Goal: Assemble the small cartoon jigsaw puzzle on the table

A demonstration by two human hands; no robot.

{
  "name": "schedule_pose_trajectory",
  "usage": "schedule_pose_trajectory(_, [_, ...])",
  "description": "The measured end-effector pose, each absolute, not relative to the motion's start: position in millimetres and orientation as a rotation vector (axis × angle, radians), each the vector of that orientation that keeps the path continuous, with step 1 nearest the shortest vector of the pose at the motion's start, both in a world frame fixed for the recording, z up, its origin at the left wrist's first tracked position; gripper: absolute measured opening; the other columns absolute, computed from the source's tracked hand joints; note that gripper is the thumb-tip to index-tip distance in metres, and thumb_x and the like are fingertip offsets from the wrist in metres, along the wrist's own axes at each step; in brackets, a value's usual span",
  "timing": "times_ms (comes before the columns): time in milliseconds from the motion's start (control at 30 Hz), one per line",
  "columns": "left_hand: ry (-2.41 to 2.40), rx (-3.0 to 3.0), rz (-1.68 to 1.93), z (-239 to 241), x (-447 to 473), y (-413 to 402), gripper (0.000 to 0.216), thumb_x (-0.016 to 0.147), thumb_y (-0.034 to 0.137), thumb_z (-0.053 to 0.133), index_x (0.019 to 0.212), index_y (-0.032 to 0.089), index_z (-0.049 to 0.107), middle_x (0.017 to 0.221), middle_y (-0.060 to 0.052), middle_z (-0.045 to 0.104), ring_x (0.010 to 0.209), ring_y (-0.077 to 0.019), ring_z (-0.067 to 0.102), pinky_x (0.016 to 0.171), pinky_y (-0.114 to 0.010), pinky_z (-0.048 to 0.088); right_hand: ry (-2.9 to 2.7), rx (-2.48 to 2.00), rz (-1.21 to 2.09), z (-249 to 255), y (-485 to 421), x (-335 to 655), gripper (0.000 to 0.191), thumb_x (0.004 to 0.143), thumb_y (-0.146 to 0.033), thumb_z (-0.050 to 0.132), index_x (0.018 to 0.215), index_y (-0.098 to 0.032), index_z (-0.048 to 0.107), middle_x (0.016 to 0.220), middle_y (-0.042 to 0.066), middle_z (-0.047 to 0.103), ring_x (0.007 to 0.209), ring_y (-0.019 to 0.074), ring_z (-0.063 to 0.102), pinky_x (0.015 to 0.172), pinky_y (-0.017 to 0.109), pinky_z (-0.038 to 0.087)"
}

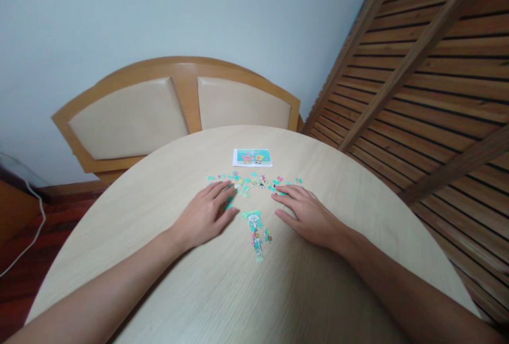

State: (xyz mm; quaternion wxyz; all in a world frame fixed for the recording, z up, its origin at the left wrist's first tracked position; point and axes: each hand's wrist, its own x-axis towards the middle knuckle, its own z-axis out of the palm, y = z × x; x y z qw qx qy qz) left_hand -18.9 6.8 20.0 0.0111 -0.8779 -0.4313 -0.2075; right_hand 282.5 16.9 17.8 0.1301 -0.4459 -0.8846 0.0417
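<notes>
My left hand (209,210) rests on the table with its fingers apart, at the left end of a spread of loose jigsaw pieces (245,187). Some of the pieces are partly hidden under its fingers. On the right, my right hand (299,209) lies with fingers stretched out, its tips close to the pieces at that end. Between and nearer than the hands is a joined strip of puzzle (254,222) showing a pale cartoon figure on turquoise. Just right of this strip sits a small separate piece cluster (268,235).
A reference picture card (252,158) with cartoon figures lies behind the loose pieces. The round wooden table (191,293) fills the foreground. Beyond its far edge stands a padded bench back (131,116) against the wall, and a slatted wooden screen (417,79) leans at the right.
</notes>
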Motion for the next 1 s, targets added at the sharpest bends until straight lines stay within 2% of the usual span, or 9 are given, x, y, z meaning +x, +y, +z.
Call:
schedule_pose_trajectory(133, [-1.447, -2.685, -0.525, 16, -26, 12, 0.044, 0.102, 0.048, 0.049, 0.13, 0.015, 0.061, 0.137, -0.014, 0.064, 0.129, -0.0308, 0.057, 0.111, -0.052, 0.046, -2.55, -1.279, 0.123, 17, 18, 283, 0.042, 0.101, -0.039, 0.052, 0.136, -0.019, 0.063, 0.148, 0.013, 0.056, 0.137, 0.0317, 0.048, 0.113, 0.054, 0.04])
schedule_pose_trajectory(333, [-1.651, -2.584, -0.484, 30, -20, 2, 0.033, 0.101, 0.041, 0.047, 0.115, 0.019, 0.067, 0.115, -0.01, 0.073, 0.106, -0.0286, 0.068, 0.093, -0.047, 0.055, -2.552, -1.271, 0.123, 17, 17, 283, 0.041, 0.101, -0.038, 0.053, 0.136, -0.019, 0.063, 0.147, 0.013, 0.057, 0.137, 0.0313, 0.048, 0.113, 0.054, 0.04])
schedule_pose_trajectory(567, [-1.92, -2.355, -0.308, 42, -26, 2, 0.033, 0.1, 0.039, 0.044, 0.105, 0.017, 0.068, 0.098, -0.011, 0.075, 0.092, -0.0307, 0.071, 0.076, -0.043, 0.055, -2.565, -1.29, 0.109, 17, 17, 283, 0.042, 0.101, -0.039, 0.052, 0.137, -0.019, 0.063, 0.147, 0.013, 0.057, 0.137, 0.0311, 0.049, 0.113, 0.052, 0.041])
schedule_pose_trajectory(733, [-1.923, -2.354, -0.291, 41, -27, 3, 0.031, 0.099, 0.037, 0.046, 0.106, 0.016, 0.068, 0.101, -0.012, 0.074, 0.095, -0.0308, 0.07, 0.079, -0.043, 0.055, -2.555, -1.272, 0.104, 16, 17, 284, 0.042, 0.1, -0.039, 0.053, 0.136, -0.02, 0.063, 0.146, 0.012, 0.058, 0.137, 0.031, 0.049, 0.113, 0.053, 0.041])
schedule_pose_trajectory(867, [-1.854, -2.393, -0.378, 36, -25, 3, 0.028, 0.098, 0.036, 0.049, 0.105, 0.017, 0.068, 0.111, -0.012, 0.072, 0.104, -0.0312, 0.066, 0.086, -0.046, 0.056, -2.552, -1.246, 0.105, 15, 19, 285, 0.041, 0.1, -0.038, 0.054, 0.135, -0.019, 0.063, 0.144, 0.013, 0.059, 0.136, 0.0309, 0.05, 0.112, 0.053, 0.041])
schedule_pose_trajectory(1000, [-1.563, -2.662, -0.56, 34, -22, 1, 0.025, 0.098, 0.034, 0.051, 0.109, 0.019, 0.067, 0.12, -0.011, 0.068, 0.111, -0.028, 0.062, 0.095, -0.045, 0.054, -2.514, -1.135, 0.153, 20, 19, 284, 0.028, 0.099, -0.034, 0.057, 0.121, -0.021, 0.068, 0.132, 0.011, 0.066, 0.127, 0.0276, 0.056, 0.109, 0.05, 0.043])
